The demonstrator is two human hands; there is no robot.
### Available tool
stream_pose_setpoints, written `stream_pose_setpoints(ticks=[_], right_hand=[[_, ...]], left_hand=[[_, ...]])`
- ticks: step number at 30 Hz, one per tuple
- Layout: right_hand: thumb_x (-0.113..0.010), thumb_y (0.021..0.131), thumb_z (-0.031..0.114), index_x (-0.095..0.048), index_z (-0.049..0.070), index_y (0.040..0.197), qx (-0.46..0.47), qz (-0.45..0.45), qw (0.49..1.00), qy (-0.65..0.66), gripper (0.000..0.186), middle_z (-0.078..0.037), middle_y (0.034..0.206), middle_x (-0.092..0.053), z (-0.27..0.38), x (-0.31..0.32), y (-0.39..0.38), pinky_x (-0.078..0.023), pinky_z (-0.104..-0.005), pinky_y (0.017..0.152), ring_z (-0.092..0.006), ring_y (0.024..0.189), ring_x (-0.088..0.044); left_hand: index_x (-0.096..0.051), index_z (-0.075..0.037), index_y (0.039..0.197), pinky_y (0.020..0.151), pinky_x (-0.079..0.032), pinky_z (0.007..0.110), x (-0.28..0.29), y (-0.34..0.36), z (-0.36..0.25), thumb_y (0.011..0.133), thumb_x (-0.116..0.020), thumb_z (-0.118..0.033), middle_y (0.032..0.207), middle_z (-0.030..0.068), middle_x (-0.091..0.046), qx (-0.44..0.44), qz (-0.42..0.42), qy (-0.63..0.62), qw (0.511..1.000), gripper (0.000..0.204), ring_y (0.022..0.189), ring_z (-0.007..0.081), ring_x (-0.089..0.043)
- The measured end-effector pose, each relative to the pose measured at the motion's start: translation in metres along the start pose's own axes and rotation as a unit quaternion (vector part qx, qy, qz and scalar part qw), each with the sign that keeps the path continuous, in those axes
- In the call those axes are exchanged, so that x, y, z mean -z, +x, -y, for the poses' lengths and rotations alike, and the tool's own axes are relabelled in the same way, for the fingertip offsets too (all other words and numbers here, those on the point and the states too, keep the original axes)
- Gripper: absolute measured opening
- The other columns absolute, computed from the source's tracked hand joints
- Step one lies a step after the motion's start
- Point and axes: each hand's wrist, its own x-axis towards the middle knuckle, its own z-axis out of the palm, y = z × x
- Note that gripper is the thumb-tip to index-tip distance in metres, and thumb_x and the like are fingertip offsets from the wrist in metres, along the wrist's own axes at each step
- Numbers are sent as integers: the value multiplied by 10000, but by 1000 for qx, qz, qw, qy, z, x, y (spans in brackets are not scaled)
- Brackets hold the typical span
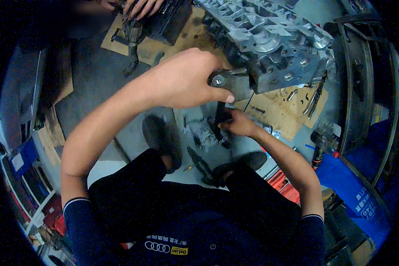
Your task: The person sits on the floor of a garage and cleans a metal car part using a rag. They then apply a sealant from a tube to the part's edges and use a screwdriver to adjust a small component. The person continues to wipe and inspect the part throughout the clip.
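Note:
A large grey metal engine cylinder head [270, 40] stands tilted at the upper right, in front of me. My left hand [193, 80] is closed round a flat metal tool [239, 85] with a bolt at its pivot, held against the near left end of the cylinder head. Its thumb presses on the tool's lower edge. From the tool a black bar [220, 113] runs down, and my right hand [238, 123] grips it below the left hand. The left fingers are mostly hidden behind the hand, and the tool's far end is partly out of sight.
Pliers [314, 102] and small metal parts lie on cardboard [292, 117] under the cylinder head. Another person's hand [142, 6] works at a dark part at the upper left. A spray can [318, 157] stands at right beside a metal frame [363, 66].

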Motion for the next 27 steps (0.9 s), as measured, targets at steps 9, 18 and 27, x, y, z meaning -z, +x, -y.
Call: stream_pose_setpoints(ticks=[9,18,27], right_hand=[[-736,899,282,-665,55,1199,4,-11,995,-94,383,-206,1120,-720,12,3,-5,-541,-485,924,-386,1019,-688],[-787,856,226,-657,-20,1174,2,-23,992,-121,423,-196,1040,-731,29,4,-12,-545,-425,864,-304,949,-708],[-775,850,220,-615,-6,1091,122,-30,985,-116,367,-161,852,-624,25,-10,-23,-504,-395,745,-271,770,-592]], left_hand=[[-662,87,920,730,-533,516,9,0,-12,839,-777,-506,802,301,-653,33,32,-12,999,609,818,477,-671],[-655,59,936,678,-492,479,20,-20,-8,822,-819,-440,771,245,-637,15,45,-30,998,538,746,427,-643],[-684,12,1042,769,-491,381,28,-134,59,788,-882,-304,862,157,-675,72,40,-160,984,451,824,264,-639]])
